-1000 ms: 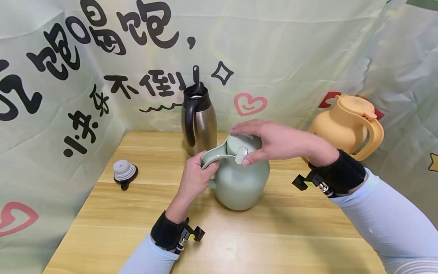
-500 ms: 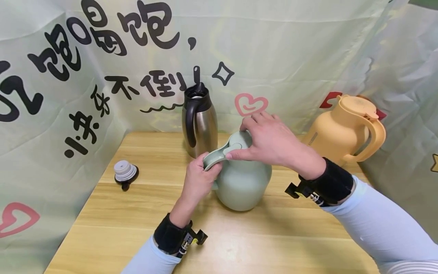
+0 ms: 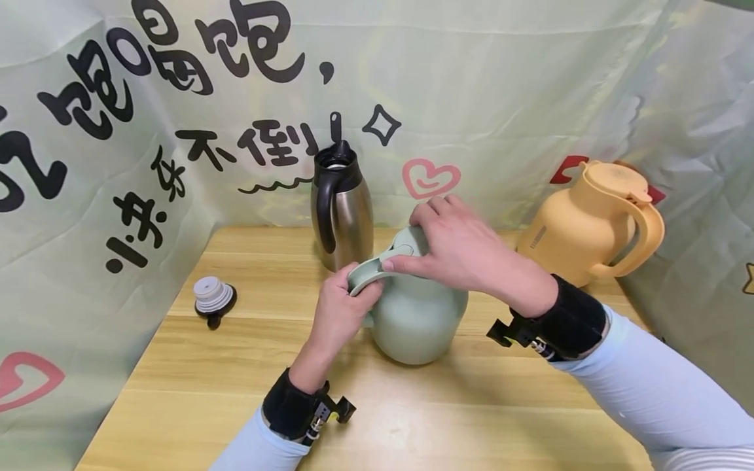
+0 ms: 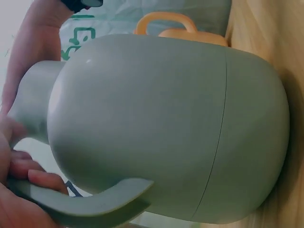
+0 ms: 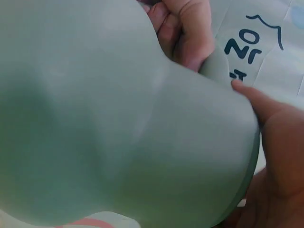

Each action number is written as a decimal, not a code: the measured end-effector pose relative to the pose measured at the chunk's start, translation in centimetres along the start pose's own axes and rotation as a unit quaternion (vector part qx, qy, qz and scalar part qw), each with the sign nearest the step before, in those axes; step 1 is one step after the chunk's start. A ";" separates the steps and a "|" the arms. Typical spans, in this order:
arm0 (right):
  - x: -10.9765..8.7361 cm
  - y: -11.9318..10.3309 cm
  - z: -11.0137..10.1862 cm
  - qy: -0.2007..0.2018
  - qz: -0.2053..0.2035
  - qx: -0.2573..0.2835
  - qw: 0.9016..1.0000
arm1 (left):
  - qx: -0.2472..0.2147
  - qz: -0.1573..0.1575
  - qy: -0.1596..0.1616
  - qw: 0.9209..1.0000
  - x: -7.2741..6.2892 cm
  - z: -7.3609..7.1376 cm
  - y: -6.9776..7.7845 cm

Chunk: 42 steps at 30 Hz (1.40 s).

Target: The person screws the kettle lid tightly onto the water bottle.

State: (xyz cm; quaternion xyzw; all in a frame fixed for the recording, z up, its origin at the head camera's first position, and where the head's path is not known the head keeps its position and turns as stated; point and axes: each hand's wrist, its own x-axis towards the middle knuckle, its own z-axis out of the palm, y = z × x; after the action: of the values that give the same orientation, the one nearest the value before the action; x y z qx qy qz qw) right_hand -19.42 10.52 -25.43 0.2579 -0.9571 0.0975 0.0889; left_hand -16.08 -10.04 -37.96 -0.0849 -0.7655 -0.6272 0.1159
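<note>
Wooden table (image 3: 194, 392), mid-surface: green jug (image 3: 412, 320) upright. Left hand (image 3: 338, 311) clamped round handle, best hold; right hand (image 3: 465, 245) curled over lid. Smooth, rigid shell, likely slippery and bulky.

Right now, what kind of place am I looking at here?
Probably a staged recording corner rather than a kitchen: a printed cloth backdrop hangs behind a wooden table, and three jugs are set out, the green jug, a steel flask and a yellow jug.

A steel jug (image 3: 341, 206), a loose stopper (image 3: 214, 296) and a yellow jug (image 3: 583, 222) stand on the wooden table (image 3: 483, 405).
</note>
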 end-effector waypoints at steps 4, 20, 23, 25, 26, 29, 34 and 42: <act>-0.2 0.9 -0.6 -0.045 -0.025 0.045 0.998 | -0.032 0.022 -0.048 0.998 0.0 -0.4 -0.5; 0.1 0.3 -0.1 0.005 -0.026 0.003 1.000 | 0.016 0.071 0.059 0.996 -0.6 0.7 -0.5; 0.0 0.4 -0.3 0.003 -0.028 -0.004 1.000 | 0.015 0.077 0.067 0.995 -0.6 1.0 -0.4; 0.0 0.4 -0.3 0.007 -0.029 -0.005 1.000 | 0.014 0.075 0.068 0.995 -0.6 1.2 -0.3; 0.0 0.5 -0.3 0.008 -0.029 -0.005 1.000 | 0.013 0.075 0.070 0.995 -0.6 1.3 -0.3; -0.1 0.5 -0.2 0.013 -0.026 -0.006 1.000 | 0.021 0.078 0.076 0.994 -0.6 1.5 -0.3; -0.1 0.5 0.0 0.020 -0.023 -0.008 0.999 | 0.032 0.075 0.084 0.993 -0.5 1.6 -0.3; -0.2 0.5 0.2 0.021 -0.026 -0.002 0.999 | 0.037 0.081 0.098 0.991 -0.7 1.8 -0.4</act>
State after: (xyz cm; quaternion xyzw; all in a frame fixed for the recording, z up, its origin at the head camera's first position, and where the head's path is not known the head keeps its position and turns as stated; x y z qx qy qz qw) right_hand -19.49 11.02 -25.70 0.2803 -0.9483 0.0985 0.1118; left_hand -15.70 -8.40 -38.89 -0.0802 -0.7640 -0.5921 0.2434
